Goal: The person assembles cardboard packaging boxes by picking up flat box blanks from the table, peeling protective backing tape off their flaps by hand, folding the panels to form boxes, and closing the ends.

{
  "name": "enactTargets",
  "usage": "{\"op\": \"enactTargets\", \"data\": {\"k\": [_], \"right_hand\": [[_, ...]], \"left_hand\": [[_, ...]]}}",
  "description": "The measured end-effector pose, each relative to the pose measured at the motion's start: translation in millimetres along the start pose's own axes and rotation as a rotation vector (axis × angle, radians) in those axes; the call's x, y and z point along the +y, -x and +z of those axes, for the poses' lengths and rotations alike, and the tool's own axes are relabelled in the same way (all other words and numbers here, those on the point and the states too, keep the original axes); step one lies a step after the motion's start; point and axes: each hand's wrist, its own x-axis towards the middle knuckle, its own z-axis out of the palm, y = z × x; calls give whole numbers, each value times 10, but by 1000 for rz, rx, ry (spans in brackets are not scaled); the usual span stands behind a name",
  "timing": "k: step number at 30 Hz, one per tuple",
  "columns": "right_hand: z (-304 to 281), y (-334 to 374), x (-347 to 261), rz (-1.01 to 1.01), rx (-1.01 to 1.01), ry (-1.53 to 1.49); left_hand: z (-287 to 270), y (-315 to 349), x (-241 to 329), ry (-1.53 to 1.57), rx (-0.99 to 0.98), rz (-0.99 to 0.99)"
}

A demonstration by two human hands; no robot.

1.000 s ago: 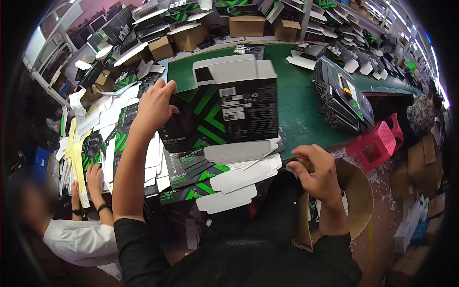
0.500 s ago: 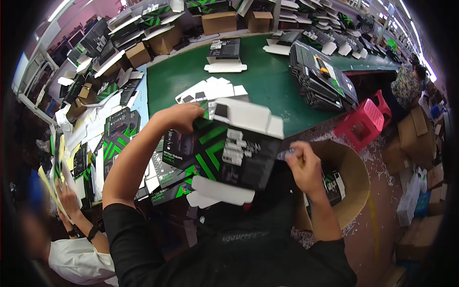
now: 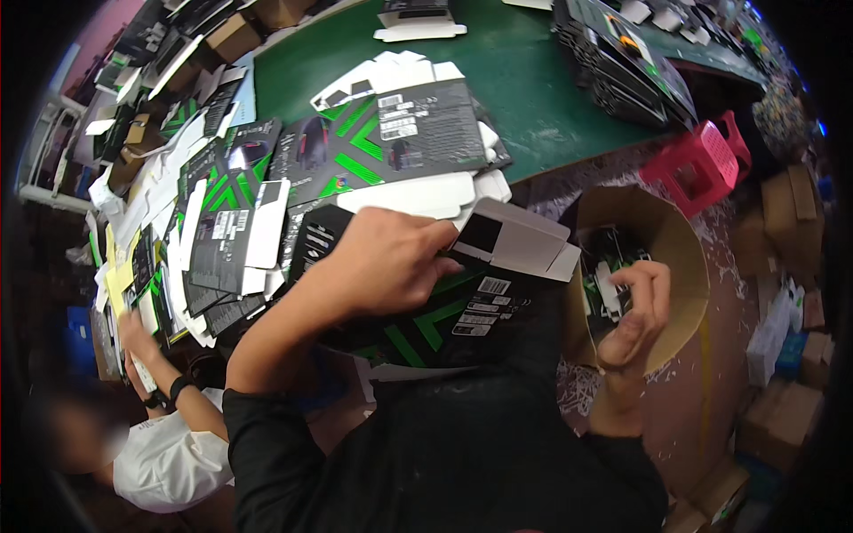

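My left hand (image 3: 391,258) is closed on the upper edge of an unfolded black-and-green carton (image 3: 418,333). The carton is tilted in front of my body, its white flap (image 3: 520,238) sticking up on the right. My right hand (image 3: 635,306) is over the mouth of a round brown cardboard bin (image 3: 680,266). Its fingers are loosely curled, with the thumb apart and nothing visibly held. Black and white pieces (image 3: 613,275) lie inside the bin below it. Beyond my left hand, another flattened carton (image 3: 435,133) lies on a pile of similar ones.
A green table (image 3: 524,80) stretches ahead, with a stack of black cartons (image 3: 613,67) at its right. Beside it stands a pink stool (image 3: 697,164). More flat cartons (image 3: 218,240) cover the left side, where a person in white (image 3: 173,453) works. Paper shreds litter the floor.
My view has tipped downward. The carton in my left hand has come lower and nearer my body. My right hand has moved right, from beside the carton to over the bin.
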Motion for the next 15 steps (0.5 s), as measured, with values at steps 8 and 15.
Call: {"op": "enactTargets", "data": {"k": [8,15], "right_hand": [[156,-711,-255,-754,31,102],[103,-656,-237,-728,-17,-1]], "left_hand": [[-342,-289,384,97,-99,190],[-253,-377,471,145,-115,252]]}}
